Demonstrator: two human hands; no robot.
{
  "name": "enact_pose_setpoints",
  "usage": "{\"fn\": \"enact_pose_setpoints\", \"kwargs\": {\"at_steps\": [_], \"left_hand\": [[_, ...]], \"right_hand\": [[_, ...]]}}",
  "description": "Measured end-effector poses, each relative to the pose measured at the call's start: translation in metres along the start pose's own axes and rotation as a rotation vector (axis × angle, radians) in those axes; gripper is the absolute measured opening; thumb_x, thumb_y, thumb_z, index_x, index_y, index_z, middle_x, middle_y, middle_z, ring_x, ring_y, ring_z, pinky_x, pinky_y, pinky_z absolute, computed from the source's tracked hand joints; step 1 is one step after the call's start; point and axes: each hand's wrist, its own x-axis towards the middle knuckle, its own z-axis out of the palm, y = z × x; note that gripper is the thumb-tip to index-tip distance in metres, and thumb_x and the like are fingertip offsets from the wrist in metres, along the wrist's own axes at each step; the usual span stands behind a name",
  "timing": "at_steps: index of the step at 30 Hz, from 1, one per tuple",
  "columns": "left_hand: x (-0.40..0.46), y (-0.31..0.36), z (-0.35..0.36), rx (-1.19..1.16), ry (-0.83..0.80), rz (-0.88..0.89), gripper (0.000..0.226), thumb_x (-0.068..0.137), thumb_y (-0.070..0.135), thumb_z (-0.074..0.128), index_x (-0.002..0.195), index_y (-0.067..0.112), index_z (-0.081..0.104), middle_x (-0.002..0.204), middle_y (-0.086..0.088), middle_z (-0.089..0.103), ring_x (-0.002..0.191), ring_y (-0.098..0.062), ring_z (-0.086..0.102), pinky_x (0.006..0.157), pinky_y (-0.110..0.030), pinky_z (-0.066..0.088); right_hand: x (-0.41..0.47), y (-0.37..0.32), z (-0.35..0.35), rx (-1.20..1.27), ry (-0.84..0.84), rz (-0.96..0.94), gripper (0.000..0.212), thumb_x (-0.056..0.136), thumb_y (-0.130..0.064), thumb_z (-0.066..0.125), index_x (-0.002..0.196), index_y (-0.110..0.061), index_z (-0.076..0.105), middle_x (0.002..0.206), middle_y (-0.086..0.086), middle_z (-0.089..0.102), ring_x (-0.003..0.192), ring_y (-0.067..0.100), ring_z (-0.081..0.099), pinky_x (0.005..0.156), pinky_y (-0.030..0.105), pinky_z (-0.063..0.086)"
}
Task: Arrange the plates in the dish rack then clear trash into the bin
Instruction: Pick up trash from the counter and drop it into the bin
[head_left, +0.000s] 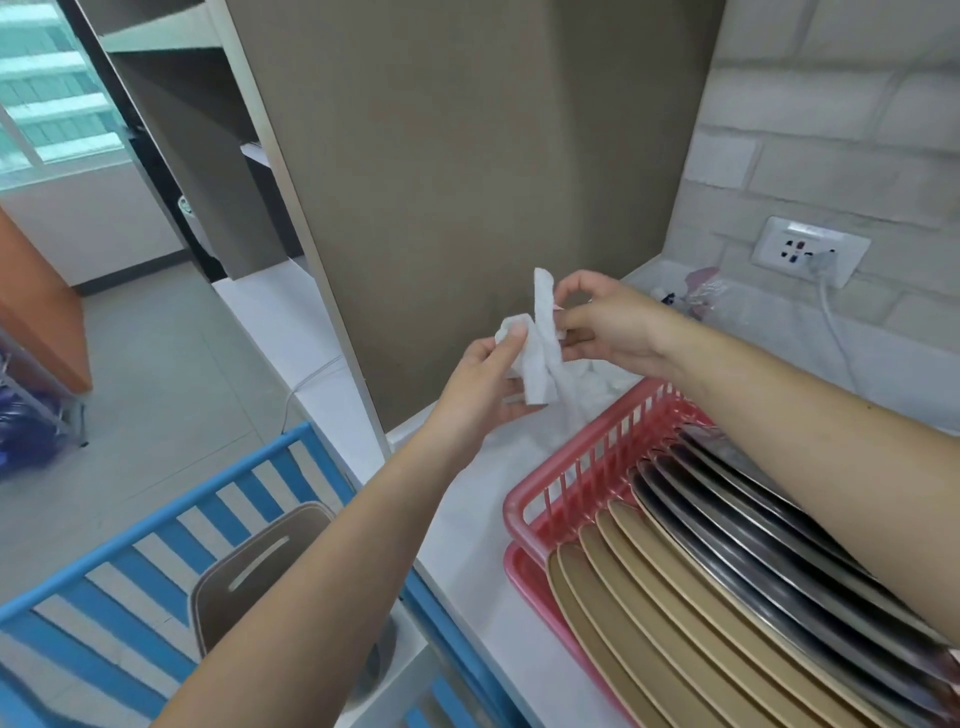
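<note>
Both hands up over white bench (467, 545), just beyond far-left corner of pink dish rack (545, 499). L hand (485, 384): thumb + fingers curled on a crumpled white tissue (537, 358), pinching its lower wad. R hand (602, 325): thumb & forefinger pinching the upper strip of same tissue, other fingers curled behind it. Tissue stretched betw. the two hands, off the bench, one end sticking up.

More white crumpled paper (597, 387) lies on bench right behind rack's far edge, under R hand.

Rack: sits on bench w/ pink drip tray beneath. Filled w/ plates standing on edge in a row: tan plates (649, 597) nearer the rack's left end, dark/metallic plates (753, 519) behind them toward right. R forearm crosses above the dark ones.

Past rack, at wall: small heap of plastic wrappers (696, 296), contents unclear. Wall socket (810, 252) above it, white cord plugged in.

Left of rack, below bench level: grey bin (260, 566) w/ slotted lid, beside blue railing (171, 519).
</note>
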Motion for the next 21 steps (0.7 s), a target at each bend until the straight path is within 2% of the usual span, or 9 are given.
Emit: {"fn": "enact_pose_setpoints", "kwargs": {"at_steps": [5, 7, 8, 10, 13, 16, 18, 19, 21], "left_hand": [[-0.011, 0.009, 0.002, 0.007, -0.028, 0.173, 0.022, 0.094, 0.039, 0.062, 0.111, 0.024, 0.066, 0.117, -0.016, 0.068, 0.110, -0.027, 0.067, 0.095, -0.050, 0.054], [-0.015, 0.008, -0.006, 0.005, 0.013, 0.163, 0.043, 0.088, 0.040, 0.071, 0.125, 0.022, 0.059, 0.120, -0.012, 0.067, 0.111, -0.023, 0.066, 0.096, -0.047, 0.054], [-0.018, 0.007, -0.011, 0.001, 0.024, 0.148, 0.051, 0.088, 0.038, 0.071, 0.132, 0.017, 0.055, 0.122, -0.010, 0.067, 0.110, -0.021, 0.067, 0.094, -0.043, 0.055], [-0.026, 0.006, -0.021, -0.004, 0.053, 0.145, 0.043, 0.093, 0.028, 0.066, 0.132, 0.011, 0.056, 0.118, -0.008, 0.069, 0.103, -0.018, 0.068, 0.085, -0.033, 0.058], [-0.044, 0.007, -0.042, -0.113, 0.121, 0.121, 0.034, 0.096, 0.022, 0.062, 0.128, 0.010, 0.059, 0.114, -0.009, 0.071, 0.103, -0.020, 0.069, 0.085, -0.034, 0.057], [-0.063, 0.008, -0.071, -0.189, 0.156, 0.120, 0.025, 0.099, 0.024, 0.056, 0.115, 0.008, 0.068, 0.109, -0.008, 0.073, 0.103, -0.020, 0.069, 0.087, -0.032, 0.056], [-0.076, 0.009, -0.090, -0.229, 0.200, 0.094, 0.024, 0.100, 0.024, 0.053, 0.108, 0.008, 0.070, 0.109, -0.010, 0.073, 0.103, -0.020, 0.070, 0.087, -0.032, 0.057], [-0.081, 0.008, -0.097, -0.269, 0.228, 0.069, 0.024, 0.100, 0.024, 0.054, 0.108, 0.007, 0.068, 0.109, -0.011, 0.073, 0.102, -0.020, 0.070, 0.084, -0.032, 0.057], [-0.093, 0.005, -0.115, -0.358, 0.277, 0.038, 0.023, 0.099, 0.022, 0.056, 0.111, 0.004, 0.065, 0.108, -0.011, 0.072, 0.097, -0.017, 0.071, 0.078, -0.028, 0.058]], "right_hand": [[-0.008, -0.012, 0.027, 0.081, -0.035, -0.026, 0.020, 0.094, 0.003, 0.048, 0.089, -0.015, 0.055, 0.088, 0.017, 0.057, 0.075, 0.025, 0.060, 0.066, 0.032, 0.059], [-0.011, -0.019, 0.037, 0.056, -0.013, -0.066, 0.025, 0.093, 0.004, 0.044, 0.091, -0.017, 0.058, 0.079, 0.013, 0.056, 0.069, 0.022, 0.056, 0.064, 0.030, 0.054], [-0.012, -0.022, 0.042, 0.011, 0.001, -0.093, 0.029, 0.092, 0.005, 0.042, 0.092, -0.017, 0.061, 0.076, 0.010, 0.056, 0.064, 0.020, 0.054, 0.063, 0.030, 0.050], [-0.015, -0.025, 0.052, -0.124, 0.003, -0.131, 0.038, 0.087, 0.006, 0.039, 0.094, -0.018, 0.068, 0.079, 0.011, 0.058, 0.067, 0.022, 0.050, 0.065, 0.032, 0.047], [-0.024, -0.024, 0.073, -0.331, -0.070, -0.112, 0.037, 0.086, -0.003, 0.042, 0.092, -0.022, 0.073, 0.084, 0.007, 0.061, 0.077, 0.021, 0.053, 0.073, 0.035, 0.050], [-0.037, -0.020, 0.098, -0.531, -0.296, -0.102, 0.030, 0.087, -0.018, 0.057, 0.115, -0.024, 0.064, 0.106, -0.004, 0.063, 0.097, 0.013, 0.059, 0.083, 0.026, 0.046], [-0.041, -0.013, 0.119, -0.719, -0.378, -0.141, 0.049, 0.086, -0.026, 0.067, 0.131, -0.024, 0.050, 0.122, -0.004, 0.053, 0.106, 0.013, 0.056, 0.087, 0.026, 0.047], [-0.042, -0.008, 0.130, -0.765, -0.379, -0.167, 0.051, 0.086, -0.027, 0.068, 0.131, -0.022, 0.046, 0.119, -0.002, 0.052, 0.100, 0.013, 0.058, 0.082, 0.026, 0.050], [-0.044, -0.001, 0.158, -0.724, -0.375, -0.186, 0.032, 0.093, -0.024, 0.059, 0.122, -0.017, 0.047, 0.102, -0.001, 0.056, 0.084, 0.015, 0.057, 0.063, 0.024, 0.048]]}}
